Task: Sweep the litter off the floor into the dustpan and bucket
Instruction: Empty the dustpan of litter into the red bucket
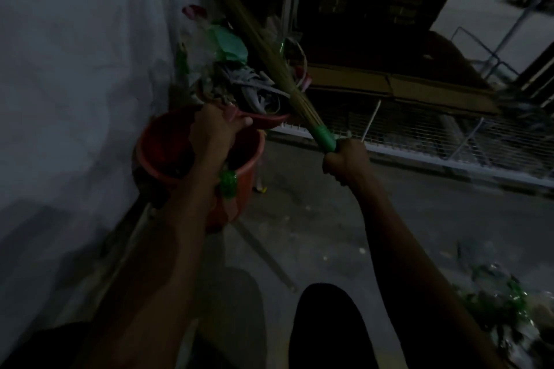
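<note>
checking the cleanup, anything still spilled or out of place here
Yes. A pile of green and clear litter lies unswept on the floor at lower right, away from the red bucket. The dustpan is heaped well past its rim.

Grey concrete floor [329, 219], dim light: red bucket [239, 195] standing by the white wall, loose heap of green and clear litter [497, 305] at lower right, pale scraps scattered between them.
</note>
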Demonstrator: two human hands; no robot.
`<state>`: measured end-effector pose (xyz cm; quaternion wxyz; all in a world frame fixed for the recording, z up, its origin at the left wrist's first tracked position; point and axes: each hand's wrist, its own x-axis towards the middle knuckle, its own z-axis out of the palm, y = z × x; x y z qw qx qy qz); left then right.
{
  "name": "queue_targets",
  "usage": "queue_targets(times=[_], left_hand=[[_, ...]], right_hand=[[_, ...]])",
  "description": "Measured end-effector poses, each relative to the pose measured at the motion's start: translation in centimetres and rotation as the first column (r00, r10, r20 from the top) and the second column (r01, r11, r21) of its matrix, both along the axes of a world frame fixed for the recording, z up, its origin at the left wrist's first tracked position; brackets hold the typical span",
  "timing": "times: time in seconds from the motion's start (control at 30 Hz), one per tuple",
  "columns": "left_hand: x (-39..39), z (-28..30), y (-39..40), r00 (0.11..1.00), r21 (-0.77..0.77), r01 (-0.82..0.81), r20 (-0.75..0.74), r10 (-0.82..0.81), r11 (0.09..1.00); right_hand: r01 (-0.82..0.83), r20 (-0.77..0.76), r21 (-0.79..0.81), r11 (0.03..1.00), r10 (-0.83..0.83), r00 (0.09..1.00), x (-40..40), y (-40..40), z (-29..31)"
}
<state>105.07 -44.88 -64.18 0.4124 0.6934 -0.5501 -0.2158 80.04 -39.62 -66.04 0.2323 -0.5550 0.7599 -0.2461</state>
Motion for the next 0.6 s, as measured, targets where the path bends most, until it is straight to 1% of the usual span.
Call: queue_targets(times=[0.03,0.1,0.17,0.27,0.33,0.47,0.53,0.6], left_hand=[[0.7,-0.2,0.6,1.0,0.011,-0.01,0.008,0.01,1.0],[2.5,-0.9,1.5,0.999,0.001,-0.024,-0.025,0.024,1.0],[4.3,-1.8,2.0,0.998,-0.018,-0.019,-0.054,0.018,1.0],[7.0,-3.6,2.4,0.998,-0.047,0.018,-0.052,-0.02,0.999],[7.9,-3.5,3.2,0.999,-0.072,0.002,-0.054,-0.006,0.997],[9.0,-2.6,4.1,0.998,0.023,0.048,-0.03,-0.048,0.999],[9.3,-2.2,4.0,0.993,0.065,0.093,-0.079,-0.088,0.994],[9.2,-2.1,4.0,0.981,0.083,0.135,-0.15,-0.121,0.987]], right_hand=[[-0.012,-0.003,0.005,1.0,0.012,1.0,0.7,0.2,0.2],[-0.043,-0.019,0.011,0.999,0.044,0.999,2.1,0.3,0.1],[-0.071,-0.065,0.006,0.997,0.071,0.995,3.1,0.5,-0.3],[-0.11,-0.131,-0.048,0.993,0.103,0.986,4.0,1.2,-0.7],[-0.106,-0.151,-0.08,0.991,0.093,0.984,4.4,2.0,-0.5],[-0.119,-0.155,-0.095,0.988,0.104,0.982,5.3,3.5,0.2],[-0.114,-0.164,-0.107,0.988,0.096,0.982,5.9,4.2,0.7],[-0.081,-0.211,-0.135,0.988,0.051,0.976,6.2,4.8,1.2]])
